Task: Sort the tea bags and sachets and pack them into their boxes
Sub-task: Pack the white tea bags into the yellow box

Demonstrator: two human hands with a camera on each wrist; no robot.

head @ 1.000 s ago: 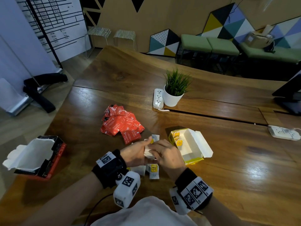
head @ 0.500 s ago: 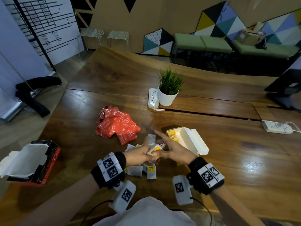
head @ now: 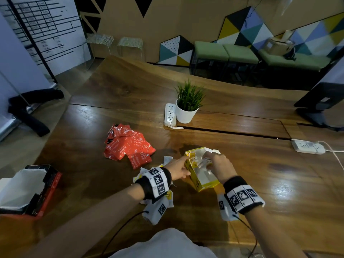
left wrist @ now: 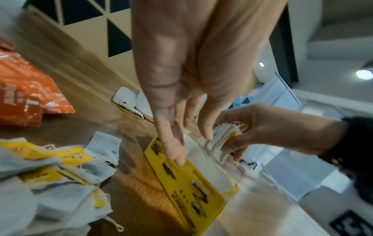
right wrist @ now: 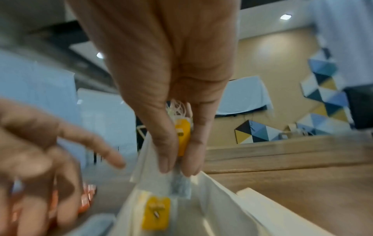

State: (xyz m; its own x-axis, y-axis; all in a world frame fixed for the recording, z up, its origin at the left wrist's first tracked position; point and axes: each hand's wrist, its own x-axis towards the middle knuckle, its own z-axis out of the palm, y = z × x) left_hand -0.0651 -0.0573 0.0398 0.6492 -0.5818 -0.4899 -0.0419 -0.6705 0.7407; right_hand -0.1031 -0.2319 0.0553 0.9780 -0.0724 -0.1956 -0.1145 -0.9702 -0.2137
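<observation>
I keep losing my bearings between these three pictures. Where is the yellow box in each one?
Head: yellow box sits low and centre-right, between the two wrists.
Left wrist: its printed yellow side fills the lower middle, under the left hand.
Right wrist: only its white inside shows, bottom centre.
Shared landmark: the tea bags pinched by the right hand.

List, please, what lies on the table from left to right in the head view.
red box → red sachets → loose tea bags → yellow box → white power strip
</observation>
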